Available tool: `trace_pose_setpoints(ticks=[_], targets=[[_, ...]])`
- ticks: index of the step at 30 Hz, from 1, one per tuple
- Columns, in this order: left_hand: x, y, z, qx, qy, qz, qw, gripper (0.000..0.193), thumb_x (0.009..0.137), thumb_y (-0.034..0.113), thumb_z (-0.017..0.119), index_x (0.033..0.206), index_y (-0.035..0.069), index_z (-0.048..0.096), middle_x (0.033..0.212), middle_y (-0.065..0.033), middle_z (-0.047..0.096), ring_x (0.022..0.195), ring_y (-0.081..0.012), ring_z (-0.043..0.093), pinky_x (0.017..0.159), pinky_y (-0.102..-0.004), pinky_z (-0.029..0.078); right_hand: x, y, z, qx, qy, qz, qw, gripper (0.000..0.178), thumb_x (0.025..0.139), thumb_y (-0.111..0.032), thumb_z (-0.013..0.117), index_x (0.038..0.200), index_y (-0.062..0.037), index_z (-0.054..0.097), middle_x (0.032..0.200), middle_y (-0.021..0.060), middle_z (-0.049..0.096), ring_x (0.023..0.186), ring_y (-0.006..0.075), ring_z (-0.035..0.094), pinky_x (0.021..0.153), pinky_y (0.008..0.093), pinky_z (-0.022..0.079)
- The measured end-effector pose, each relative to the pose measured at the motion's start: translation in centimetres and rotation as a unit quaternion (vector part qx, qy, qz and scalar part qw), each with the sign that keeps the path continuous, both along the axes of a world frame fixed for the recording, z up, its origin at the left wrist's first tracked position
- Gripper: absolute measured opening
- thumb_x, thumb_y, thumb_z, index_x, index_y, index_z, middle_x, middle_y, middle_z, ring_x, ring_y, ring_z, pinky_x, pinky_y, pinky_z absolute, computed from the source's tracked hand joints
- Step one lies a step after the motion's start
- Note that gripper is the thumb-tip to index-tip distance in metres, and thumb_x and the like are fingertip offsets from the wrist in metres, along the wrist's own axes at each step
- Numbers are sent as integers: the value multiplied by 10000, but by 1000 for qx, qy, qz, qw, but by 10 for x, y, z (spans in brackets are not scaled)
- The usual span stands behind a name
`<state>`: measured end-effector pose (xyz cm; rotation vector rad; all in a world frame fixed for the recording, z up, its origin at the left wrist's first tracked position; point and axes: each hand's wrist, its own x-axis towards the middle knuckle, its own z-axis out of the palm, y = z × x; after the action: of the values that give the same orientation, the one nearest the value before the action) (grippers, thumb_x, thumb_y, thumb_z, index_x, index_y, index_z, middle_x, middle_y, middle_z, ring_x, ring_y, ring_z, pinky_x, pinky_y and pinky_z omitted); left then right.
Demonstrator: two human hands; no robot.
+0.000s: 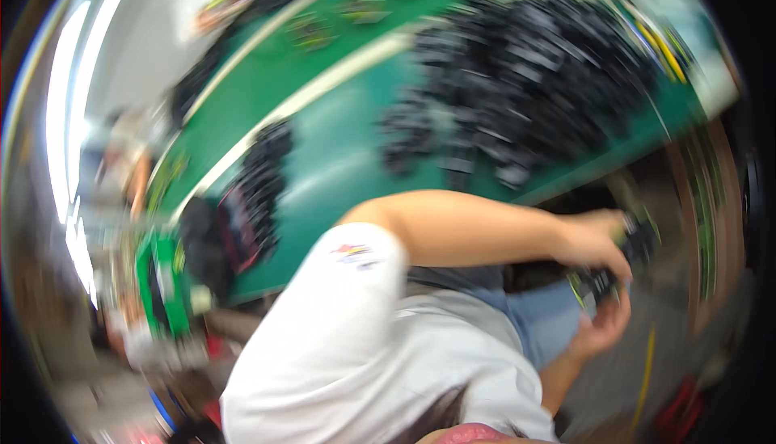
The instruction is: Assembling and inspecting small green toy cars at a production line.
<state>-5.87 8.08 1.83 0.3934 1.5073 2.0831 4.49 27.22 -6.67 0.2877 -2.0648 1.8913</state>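
Both my hands are off to the right, past the green table's near edge, on a black object (600, 284) with yellow-green edging. Motion smears it, so its kind cannot be made out. My left hand (594, 238) reaches across from the white sleeve, its fingers bent over the object's upper part. From below, my right hand (608, 323) grips the lower end, thumb and fingers curled. More black and yellow-green shows just beyond the left fingers; whether it is the same piece is unclear.
A large heap of black pieces (533, 72) covers the green table (339, 169). A smaller black row (267, 177) lies to the left, near a green crate (153, 282). Beyond a pale strip, yellow-green and black items (364, 8) lie on a green surface. Other people work at the far left.
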Motion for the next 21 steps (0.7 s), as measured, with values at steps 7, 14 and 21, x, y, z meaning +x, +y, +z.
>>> trace_pose_setpoints(ticks=[7,14,21], targets=[[-3,45,-19,-114,174,147,967,512,598,242,798,995,-9,594,906,-188,661,861,-320,653,714,-406,523,-56,41,-1,-195,-86,10,977,525,954,-375,395,1246,53,485,1221,170,542,1072,256,526,923,371,388],[11,-7,78,-65,317,238,916,363,925,306,575,1082,-21,570,1022,-210,609,903,-304,583,737,-412,456,-131,-35,13,-78,-9,110,991,453,989,-354,385,1093,10,635,1056,163,635,920,257,592,812,417,432],[-2,-72,112,-117,356,254,892,541,821,367,686,1166,-5,500,1056,-229,553,958,-362,550,811,-474,437,-163,-141,9,-65,-38,278,958,452,986,-357,389,1105,11,624,1070,162,628,937,255,585,826,414,426]])
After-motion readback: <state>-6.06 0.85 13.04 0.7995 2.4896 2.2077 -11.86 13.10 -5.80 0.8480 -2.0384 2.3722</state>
